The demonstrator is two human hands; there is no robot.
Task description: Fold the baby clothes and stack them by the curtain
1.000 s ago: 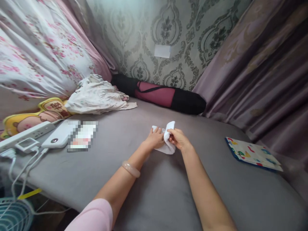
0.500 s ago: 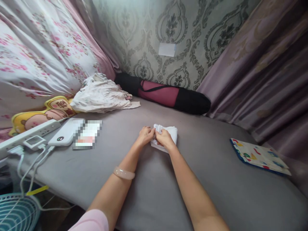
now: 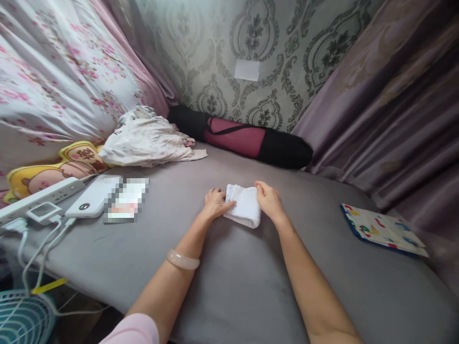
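Note:
A folded white cloth (image 3: 244,205) lies on the grey bed surface (image 3: 229,267), in the middle of the view. My left hand (image 3: 216,203) is at its left edge, the thumb lying on top of the cloth and the other fingers beside it. At the cloth's upper right corner, my right hand (image 3: 268,199) pinches the edge between thumb and fingers. A pale bangle circles my left wrist.
Left: a power strip (image 3: 43,200), white power bank (image 3: 93,197), blurred flat item (image 3: 127,200) and yellow cushion (image 3: 53,177). Behind: crumpled clothes (image 3: 147,138) and a black and maroon bag (image 3: 236,137). Right: a patterned folded item (image 3: 383,229). Lower left: a blue fan (image 3: 25,317).
My right hand has moved right, from the cloth's left part beside my left hand to its right edge. More of the cloth's top now shows. My left hand has stayed at the left edge.

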